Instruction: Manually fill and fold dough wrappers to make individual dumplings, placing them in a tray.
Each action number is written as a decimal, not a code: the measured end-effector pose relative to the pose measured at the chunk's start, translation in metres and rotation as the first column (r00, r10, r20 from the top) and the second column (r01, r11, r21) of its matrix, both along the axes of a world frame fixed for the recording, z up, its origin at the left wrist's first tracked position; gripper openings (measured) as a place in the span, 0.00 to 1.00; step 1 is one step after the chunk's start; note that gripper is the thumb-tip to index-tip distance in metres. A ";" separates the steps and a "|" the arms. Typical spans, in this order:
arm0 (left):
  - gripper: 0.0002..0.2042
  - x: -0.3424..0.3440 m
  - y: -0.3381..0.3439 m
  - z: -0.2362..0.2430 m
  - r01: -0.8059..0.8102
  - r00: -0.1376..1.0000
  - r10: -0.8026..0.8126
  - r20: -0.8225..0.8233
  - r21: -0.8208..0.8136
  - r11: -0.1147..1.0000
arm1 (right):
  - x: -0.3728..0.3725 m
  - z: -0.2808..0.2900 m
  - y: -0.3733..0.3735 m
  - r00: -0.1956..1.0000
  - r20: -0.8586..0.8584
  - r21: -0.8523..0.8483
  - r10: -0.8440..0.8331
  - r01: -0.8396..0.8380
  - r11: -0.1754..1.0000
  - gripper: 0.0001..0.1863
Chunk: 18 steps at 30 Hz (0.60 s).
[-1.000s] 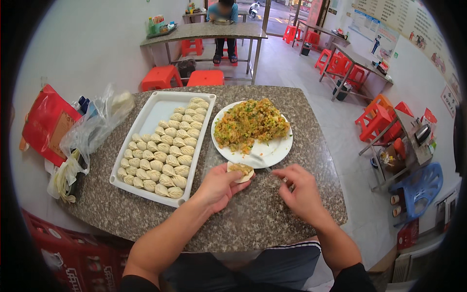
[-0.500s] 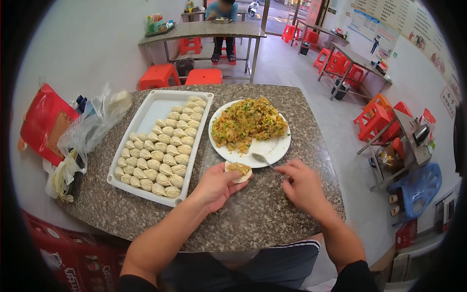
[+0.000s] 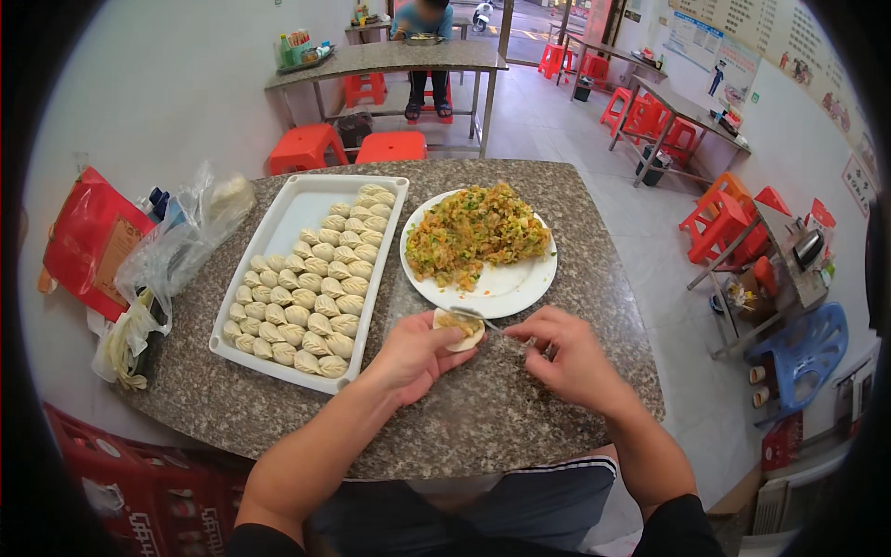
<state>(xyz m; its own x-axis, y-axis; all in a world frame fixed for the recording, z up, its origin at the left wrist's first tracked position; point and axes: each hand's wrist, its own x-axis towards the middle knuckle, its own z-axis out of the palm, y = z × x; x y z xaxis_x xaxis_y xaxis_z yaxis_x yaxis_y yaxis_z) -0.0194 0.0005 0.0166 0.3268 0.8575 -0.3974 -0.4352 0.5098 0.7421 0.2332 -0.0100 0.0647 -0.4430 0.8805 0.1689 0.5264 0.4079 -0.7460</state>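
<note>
My left hand (image 3: 419, 357) is closed around a round dumpling wrapper (image 3: 460, 340) with chopped filling on it. A metal spoon (image 3: 484, 323) is pinched by its handle in my right hand (image 3: 562, 353), and its bowl lies over the filling in the wrapper. Just beyond both hands stands a white plate (image 3: 516, 286) heaped with chopped orange-and-green filling (image 3: 478, 232). To the left, a white rectangular tray (image 3: 295, 200) holds several rows of pleated dumplings (image 3: 311, 288), its far left part bare.
A speckled stone table (image 3: 520, 418) carries everything. At its left edge lie a red bag (image 3: 93, 241) and a clear plastic bag (image 3: 186, 241). Beyond, a person (image 3: 425, 23) sits at another table (image 3: 399, 58) among red stools (image 3: 306, 147). A blue chair (image 3: 803, 357) stands at right.
My right hand has brought the spoon from the plate's near edge leftward onto the filling in the wrapper. My left hand stays nearly in place, still holding the wrapper.
</note>
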 end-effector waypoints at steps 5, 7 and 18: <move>0.20 0.003 -0.004 0.018 0.279 0.960 -0.280 -0.025 -0.035 0.960 | 0.017 -0.015 0.032 0.911 0.283 0.436 -0.300 0.156 0.886 0.17; 0.21 0.003 -0.003 0.016 0.257 0.963 -0.258 0.074 0.027 0.966 | 0.016 -0.018 0.043 0.893 0.333 0.394 -0.303 0.160 0.905 0.18; 0.21 -0.004 0.003 0.012 0.165 0.946 -0.217 0.241 0.220 0.962 | -0.031 0.002 0.041 0.959 0.167 0.676 0.229 -0.280 0.682 0.10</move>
